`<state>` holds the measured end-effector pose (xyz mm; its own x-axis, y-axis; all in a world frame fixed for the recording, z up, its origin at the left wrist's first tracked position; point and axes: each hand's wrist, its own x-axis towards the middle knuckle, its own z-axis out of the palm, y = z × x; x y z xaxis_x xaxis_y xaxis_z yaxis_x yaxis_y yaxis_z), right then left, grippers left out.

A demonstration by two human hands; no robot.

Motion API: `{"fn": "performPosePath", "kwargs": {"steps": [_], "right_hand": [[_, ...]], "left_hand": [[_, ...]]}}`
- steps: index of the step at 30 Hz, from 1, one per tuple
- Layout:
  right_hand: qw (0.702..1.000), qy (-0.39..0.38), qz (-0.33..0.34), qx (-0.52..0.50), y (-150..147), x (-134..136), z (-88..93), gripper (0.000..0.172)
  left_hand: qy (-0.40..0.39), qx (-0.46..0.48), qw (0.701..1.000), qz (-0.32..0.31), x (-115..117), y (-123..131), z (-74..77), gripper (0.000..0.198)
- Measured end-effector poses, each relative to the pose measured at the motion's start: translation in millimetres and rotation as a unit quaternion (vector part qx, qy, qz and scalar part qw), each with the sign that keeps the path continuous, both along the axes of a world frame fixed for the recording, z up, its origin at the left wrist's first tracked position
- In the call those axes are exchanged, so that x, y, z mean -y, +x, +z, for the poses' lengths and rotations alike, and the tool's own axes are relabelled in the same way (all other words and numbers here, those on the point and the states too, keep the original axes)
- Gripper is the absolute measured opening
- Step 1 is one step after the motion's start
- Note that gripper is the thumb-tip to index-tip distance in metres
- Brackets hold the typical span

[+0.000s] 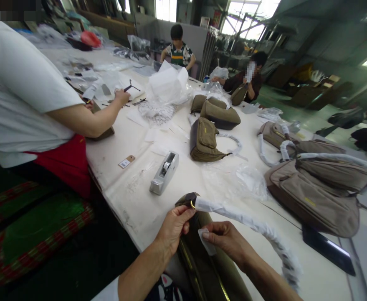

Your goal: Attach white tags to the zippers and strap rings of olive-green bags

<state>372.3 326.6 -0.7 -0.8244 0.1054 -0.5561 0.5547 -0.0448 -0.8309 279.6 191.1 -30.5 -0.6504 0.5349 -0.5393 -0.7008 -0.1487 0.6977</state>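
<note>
Several bags across white table

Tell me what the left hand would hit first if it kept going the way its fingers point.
Probably the brass ring at the olive bag's corner, where the paper-wrapped strap begins; the left hand fingertips are almost on it. Beyond lies the tape dispenser, though depth is unclear.

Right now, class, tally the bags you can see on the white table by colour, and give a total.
Olive bags: 4, the one in the hands, one by the tape dispenser, two behind it.
Tan bags: 3.
Total: 7
</note>
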Motion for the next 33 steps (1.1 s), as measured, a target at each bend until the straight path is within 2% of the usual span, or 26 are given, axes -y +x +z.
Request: {"fn": "performPosePath", "kwargs": {"steps": [9, 17, 22, 26, 29, 33], "right_hand": [[1.000, -0.020, 0.004, -0.007, -8.5, 0.2, -7.9, 0.031], [0.999, -0.046, -0.027, 0.010, -10.4, 1.1, -8.2, 0.033], [0.995, -0.074, -0.063, 0.009, -18.2, 6.0, -10.0, 0.034], [0.991, -0.087, -0.098, 0.026, -26.9, 11.4, -12.3, 0.038], [0.988, -0.066, -0.140, 0.016, -34.3, 17.9, -10.0, 0.042], [0.983, -0.017, -0.182, -0.021, -41.7, 24.0, -6.2, 0.039]], "left_hand": [[-0.001, 0.003, 1.000, -0.002, -3.1, -0.1, 0.9, 0.031], [0.000, 0.003, 1.000, -0.006, -2.6, 0.7, -0.8, 0.028], [-0.020, -0.013, 1.000, 0.000, -3.1, 2.2, 0.6, 0.024], [-0.066, -0.096, 0.993, -0.013, 0.2, 4.4, 1.5, 0.032], [-0.106, -0.162, 0.981, 0.010, 7.8, 10.7, -0.8, 0.037], [-0.127, -0.156, 0.978, 0.043, 16.3, 19.8, -7.0, 0.036]]}}
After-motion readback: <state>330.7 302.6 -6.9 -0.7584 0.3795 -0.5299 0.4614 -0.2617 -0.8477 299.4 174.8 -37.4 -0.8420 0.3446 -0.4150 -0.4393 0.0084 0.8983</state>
